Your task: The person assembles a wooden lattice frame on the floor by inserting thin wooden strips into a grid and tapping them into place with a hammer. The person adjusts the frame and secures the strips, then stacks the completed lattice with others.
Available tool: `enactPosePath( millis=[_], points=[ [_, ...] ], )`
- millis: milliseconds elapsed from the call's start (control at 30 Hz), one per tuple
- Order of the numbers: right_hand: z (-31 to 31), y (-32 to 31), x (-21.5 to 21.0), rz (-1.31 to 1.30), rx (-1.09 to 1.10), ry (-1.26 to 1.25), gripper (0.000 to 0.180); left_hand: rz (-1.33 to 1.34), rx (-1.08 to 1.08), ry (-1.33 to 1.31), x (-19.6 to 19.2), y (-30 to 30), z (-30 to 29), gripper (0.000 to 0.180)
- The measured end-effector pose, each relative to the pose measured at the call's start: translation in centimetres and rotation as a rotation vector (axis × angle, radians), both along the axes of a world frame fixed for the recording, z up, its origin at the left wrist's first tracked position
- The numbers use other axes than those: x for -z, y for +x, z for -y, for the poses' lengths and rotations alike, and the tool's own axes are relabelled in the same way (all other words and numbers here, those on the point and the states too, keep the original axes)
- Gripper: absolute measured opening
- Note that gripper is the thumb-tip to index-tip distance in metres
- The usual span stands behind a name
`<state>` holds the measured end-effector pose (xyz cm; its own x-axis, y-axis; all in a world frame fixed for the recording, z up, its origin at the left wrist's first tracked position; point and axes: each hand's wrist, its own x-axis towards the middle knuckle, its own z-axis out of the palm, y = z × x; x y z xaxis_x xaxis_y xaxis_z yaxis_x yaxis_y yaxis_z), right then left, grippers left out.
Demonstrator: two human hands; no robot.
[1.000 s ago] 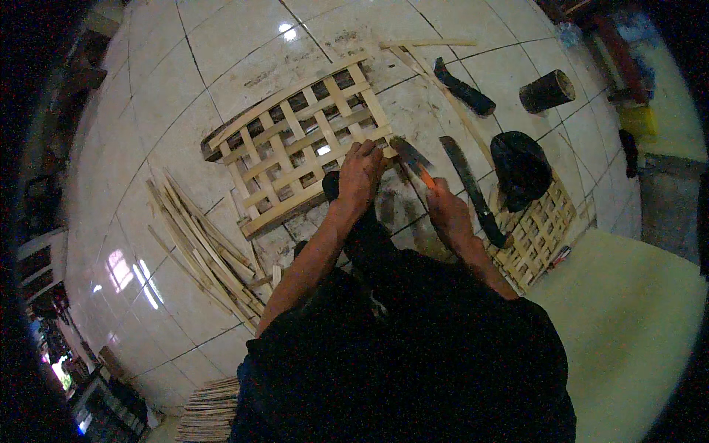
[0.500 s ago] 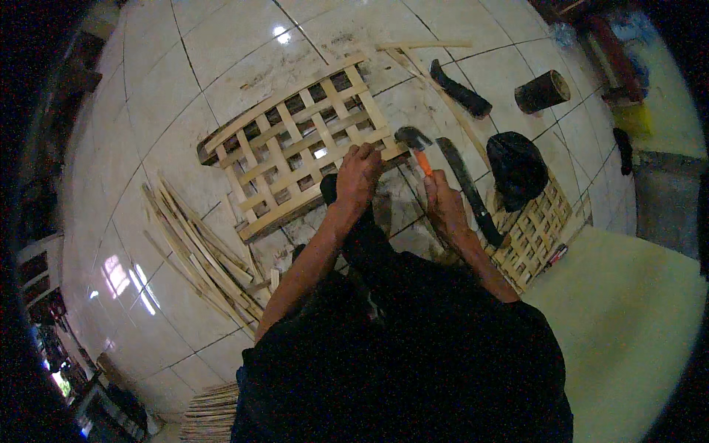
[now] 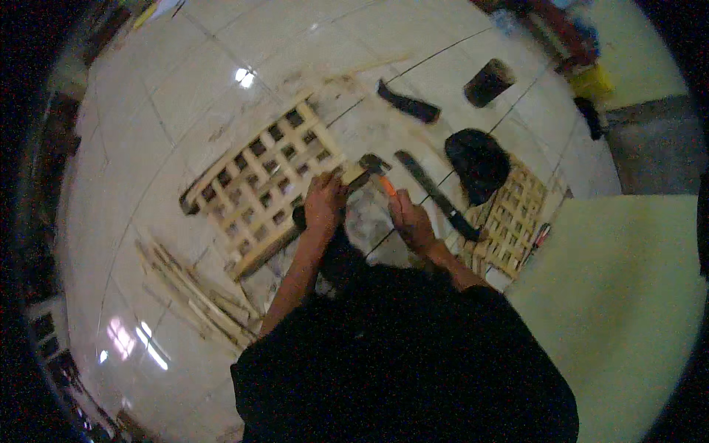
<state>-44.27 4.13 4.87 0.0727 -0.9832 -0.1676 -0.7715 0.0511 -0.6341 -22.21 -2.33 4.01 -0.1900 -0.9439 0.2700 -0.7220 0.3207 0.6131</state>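
Observation:
A woven bamboo lattice (image 3: 269,168) with a thicker edge strip lies tilted on the floor in front of me. My left hand (image 3: 325,201) is closed on its near edge by the right corner; whether the fingertips also pinch something small is hidden. In my right hand (image 3: 415,227) is a hammer (image 3: 374,165), gripped by its orange handle. The dark hammer head is just right of my left fingers, over the lattice's corner; blur hides whether they touch. A machete (image 3: 432,188) with a black handle lies to the right of my right hand.
Loose bamboo strips (image 3: 196,295) lie at the left. On the right are a black bag-like bundle (image 3: 478,164), a second lattice (image 3: 517,214), a dark sheath-like piece (image 3: 408,103) and a dark cylinder (image 3: 489,83). A pale green surface (image 3: 613,295) borders the right side.
The view has turned and shifted, so most things sit further left, and the picture is blurrier. My left hand keeps to the lattice edge; the hammer is still in my right hand near its corner.

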Motion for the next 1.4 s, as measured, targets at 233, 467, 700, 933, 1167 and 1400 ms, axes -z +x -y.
enactPosePath(
  millis=[233, 467, 700, 933, 1167, 1400],
  points=[
    [-5.7, -2.8, -2.2, -0.136, 0.211, 0.114, 0.027, -0.168, -0.016, 0.063, -0.1, 0.7, -1.2, 0.028],
    [-4.5, -5.9, 0.0, -0.007, 0.223, -0.083, 0.028, -0.182, -0.149, -0.031, -2.5, 5.4, -9.6, 0.035],
    [6.2, -19.0, 1.0, -0.412, 0.179, -0.356, 0.028, -0.128, -0.734, -0.142, -1.3, 13.2, -18.5, 0.036],
    [10.5, -24.3, 2.8, -0.581, 0.18, -0.25, 0.028, 0.09, -0.63, -0.075, -1.4, 19.0, -17.4, 0.04],
    [12.0, -25.2, 2.9, -0.617, 0.166, -0.231, 0.029, 0.134, -0.514, -0.046, -1.2, 19.3, -17.0, 0.038],
    [12.5, -25.5, 2.7, -0.638, 0.145, -0.224, 0.03, 0.292, -0.461, -0.102, -1.0, 20.1, -16.9, 0.031]
  ],
)
